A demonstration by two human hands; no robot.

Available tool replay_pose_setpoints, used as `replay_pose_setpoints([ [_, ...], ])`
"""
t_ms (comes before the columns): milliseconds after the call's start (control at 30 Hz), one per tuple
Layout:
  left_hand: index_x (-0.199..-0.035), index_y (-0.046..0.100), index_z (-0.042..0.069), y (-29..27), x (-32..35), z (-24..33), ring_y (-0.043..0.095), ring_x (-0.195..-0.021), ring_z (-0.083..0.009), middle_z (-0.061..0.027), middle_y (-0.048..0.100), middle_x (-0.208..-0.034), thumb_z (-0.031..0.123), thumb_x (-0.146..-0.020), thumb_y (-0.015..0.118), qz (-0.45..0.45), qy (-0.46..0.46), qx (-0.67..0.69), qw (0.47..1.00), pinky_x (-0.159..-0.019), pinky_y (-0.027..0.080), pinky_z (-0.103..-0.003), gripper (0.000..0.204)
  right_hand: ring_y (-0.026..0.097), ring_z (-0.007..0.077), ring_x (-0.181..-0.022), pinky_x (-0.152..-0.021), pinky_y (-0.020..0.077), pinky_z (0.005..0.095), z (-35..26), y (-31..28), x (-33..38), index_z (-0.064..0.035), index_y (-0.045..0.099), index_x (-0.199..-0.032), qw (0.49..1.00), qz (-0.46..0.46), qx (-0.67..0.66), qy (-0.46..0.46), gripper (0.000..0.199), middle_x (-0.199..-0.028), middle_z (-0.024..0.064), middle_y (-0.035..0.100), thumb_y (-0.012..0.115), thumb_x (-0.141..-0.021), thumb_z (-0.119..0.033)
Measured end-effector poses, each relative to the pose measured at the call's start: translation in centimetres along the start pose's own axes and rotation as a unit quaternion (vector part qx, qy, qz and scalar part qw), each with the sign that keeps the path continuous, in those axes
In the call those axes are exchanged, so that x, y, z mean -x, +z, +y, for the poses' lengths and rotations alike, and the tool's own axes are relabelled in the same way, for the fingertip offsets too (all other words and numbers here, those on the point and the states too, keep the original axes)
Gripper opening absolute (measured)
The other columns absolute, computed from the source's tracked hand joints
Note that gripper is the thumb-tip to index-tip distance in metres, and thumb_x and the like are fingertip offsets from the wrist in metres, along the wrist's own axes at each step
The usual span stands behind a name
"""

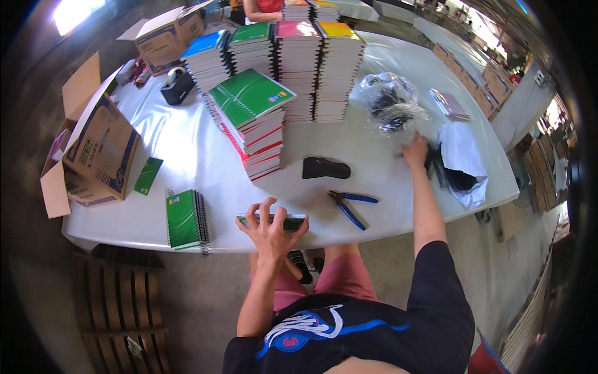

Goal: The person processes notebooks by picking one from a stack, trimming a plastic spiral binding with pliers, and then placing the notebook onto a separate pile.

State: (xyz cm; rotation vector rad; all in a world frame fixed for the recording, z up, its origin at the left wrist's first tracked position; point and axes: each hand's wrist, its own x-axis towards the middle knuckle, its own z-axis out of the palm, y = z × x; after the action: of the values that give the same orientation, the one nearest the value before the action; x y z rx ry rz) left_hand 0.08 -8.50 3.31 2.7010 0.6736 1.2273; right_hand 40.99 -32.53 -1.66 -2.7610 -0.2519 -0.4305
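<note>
My left hand point(271, 234) is closed around a notebook block point(293, 222) with a green cover, held on edge at the table's front. My right hand point(415, 151) reaches far right, between a clear plastic bag point(389, 93) with dark contents and some black binding coils point(439, 168). Its fingers are blurred, so any grip is unclear. The coils stick out of a white bag point(464, 149). Blue-handled pliers point(352, 202) lie with jaws apart between my hands, below a flat black object point(325, 168). Several green spiral notebooks point(182, 218) lie stacked at left.
Tall spiral-notebook stacks point(296, 68) stand at the back, and a green-topped pile point(249, 100) is nearer. Open cartons point(99, 149) flank the left side, near a tape dispenser point(178, 86) and a green card point(148, 176). Another person's arm point(261, 14) shows behind the stacks.
</note>
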Motion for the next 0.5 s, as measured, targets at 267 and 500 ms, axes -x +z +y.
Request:
replay_pose_setpoints([
  [267,-0.074,0.058,0.014,0.2,0.0,-1.0,0.045,-0.104,-0.027,-0.0023,0.053,-0.107,0.048,-0.057,0.075,0.011,-0.01,0.052,0.999,-0.083,0.028,-0.058,0.042,0.055,0.0388,-0.108,-0.093,0.0418,0.0423,0.8,-6.8,3.8,-0.0076,0.042,-0.131,0.957,-0.027,-0.237,0.163,0.056,-0.124,0.0251,0.052,0.053,-0.076,-0.008],
  [500,-0.077,0.058,0.015,0.2,0.0,-0.9,0.044,-0.101,-0.0269,-0.0006,0.054,-0.101,0.046,-0.057,0.077,0.006,-0.008,0.027,1.0,-0.084,0.03,-0.048,0.042,0.053,0.0148,-0.098,-0.085,0.0416,0.0325,-11.0,-11.4,17.9,-0.0115,0.052,-0.127,0.846,-0.296,-0.438,-0.064,0.037,-0.111,0.0036,0.058,0.052,-0.092,-0.022],
])
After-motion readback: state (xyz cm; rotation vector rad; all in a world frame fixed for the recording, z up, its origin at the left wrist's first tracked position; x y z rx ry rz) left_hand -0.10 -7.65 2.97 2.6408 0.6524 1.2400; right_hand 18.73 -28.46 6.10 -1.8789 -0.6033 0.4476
